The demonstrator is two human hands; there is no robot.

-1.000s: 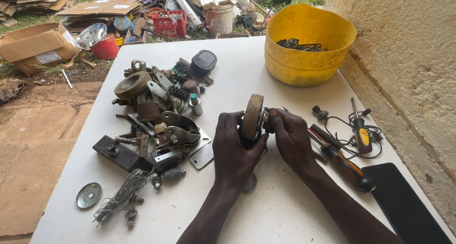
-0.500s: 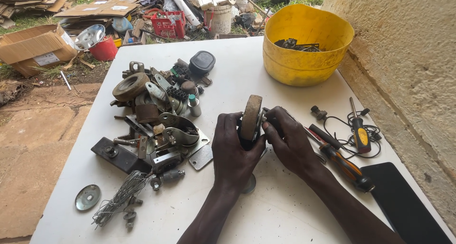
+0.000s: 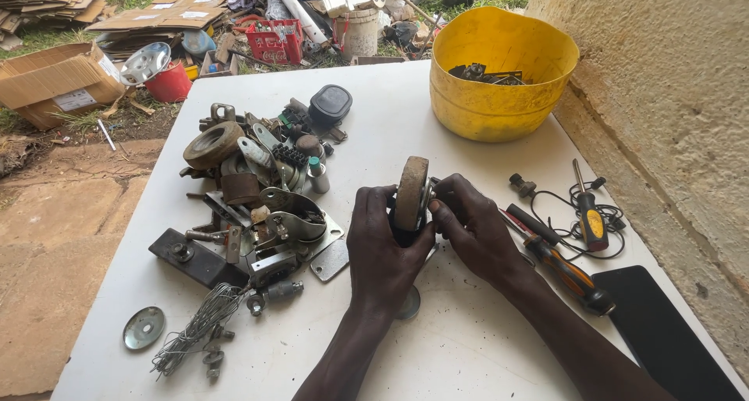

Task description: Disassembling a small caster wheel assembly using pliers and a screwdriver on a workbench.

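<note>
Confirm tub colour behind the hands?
Yellow: the tub, seen in the head view, sits beyond the wheel both hands grip.

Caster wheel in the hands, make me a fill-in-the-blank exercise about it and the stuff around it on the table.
1. Both the left hand and the right hand grip the caster wheel, which stands on its ____.
2. The plastic tub behind the hands is coloured ____.
3. The heap of metal parts lies on the side of the person's ____ hand.
4. The orange-handled screwdriver rests on the ____ table.

Missing words: edge; yellow; left; white
</note>
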